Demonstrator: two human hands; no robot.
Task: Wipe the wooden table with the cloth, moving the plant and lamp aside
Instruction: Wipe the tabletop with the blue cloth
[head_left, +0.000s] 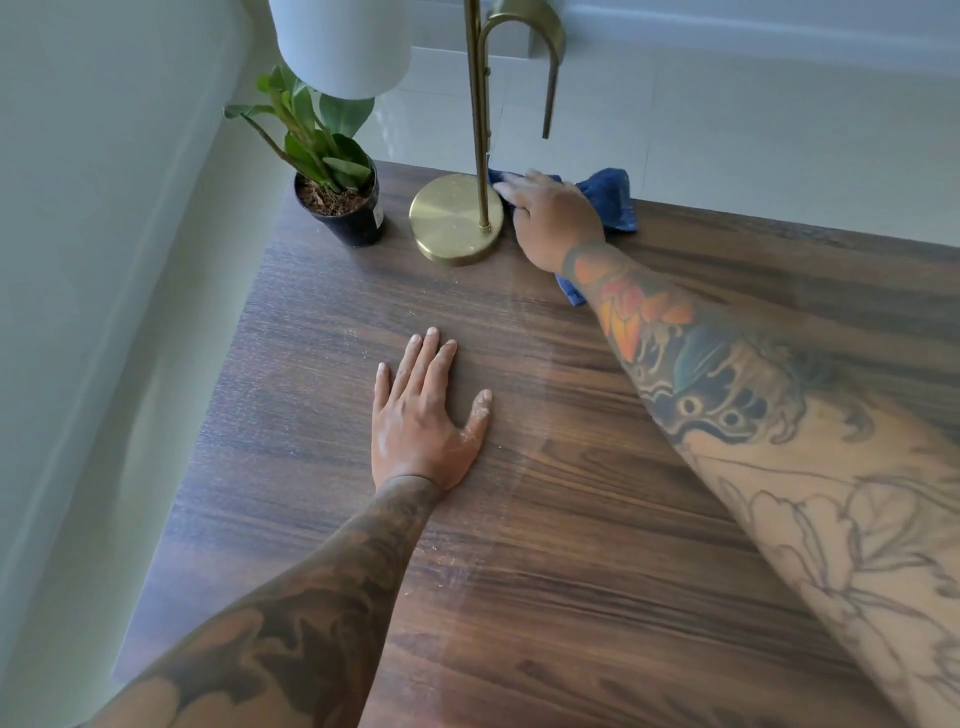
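My right hand (553, 221) presses a blue cloth (613, 200) flat on the dark wooden table (571, 519), at the far edge just right of the brass lamp base (452, 218). The lamp's brass stem rises from the base and its white shade (340, 44) hangs at the top left. A small green plant in a black pot (345, 208) stands at the far left corner, beside the lamp base. My left hand (426, 410) lies flat on the table with its fingers spread, holding nothing. Pale dust specks show on the left part of the wood.
A pale wall runs close along the table's left edge. Beyond the far edge lies a light tiled floor with a white baseboard. A curved brass piece (545, 62) hangs behind the lamp stem.
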